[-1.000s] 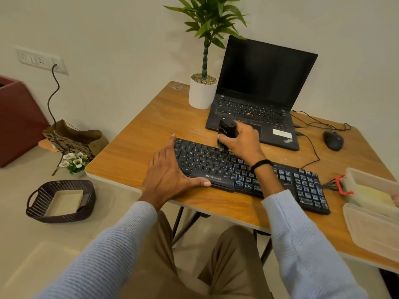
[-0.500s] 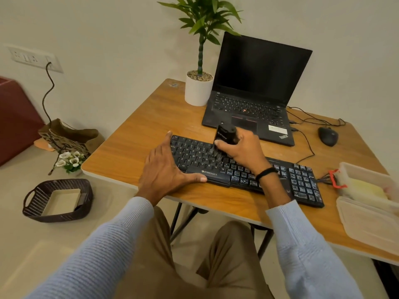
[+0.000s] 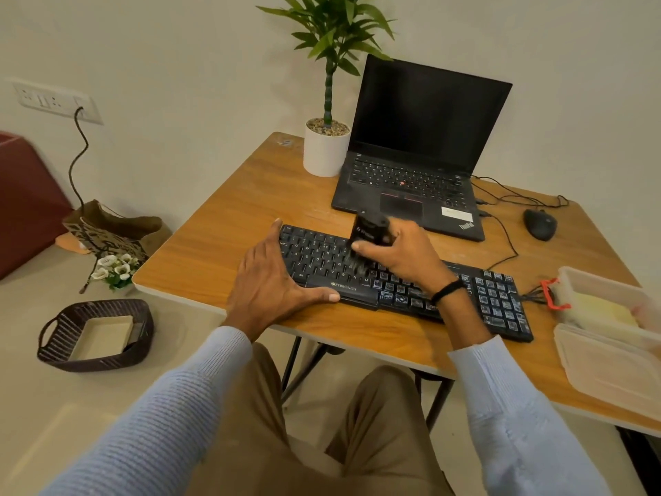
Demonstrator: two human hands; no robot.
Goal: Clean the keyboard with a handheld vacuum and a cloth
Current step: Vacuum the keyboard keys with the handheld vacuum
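Orange-brown wooden table [image 3: 221, 245] carries a long black plastic keyboard [image 3: 322, 255] towards six o'clock. Left hand [image 3: 272, 284] lies flat at its nine o'clock end, fingers together, thumb stretched along the front. Right hand [image 3: 404, 255] curls round a stubby black handheld vacuum [image 3: 368, 229], brush on the middle keys.

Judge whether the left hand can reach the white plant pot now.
Probably yes: the left hand rests open on the keyboard, and only bare table separates it from the pot.
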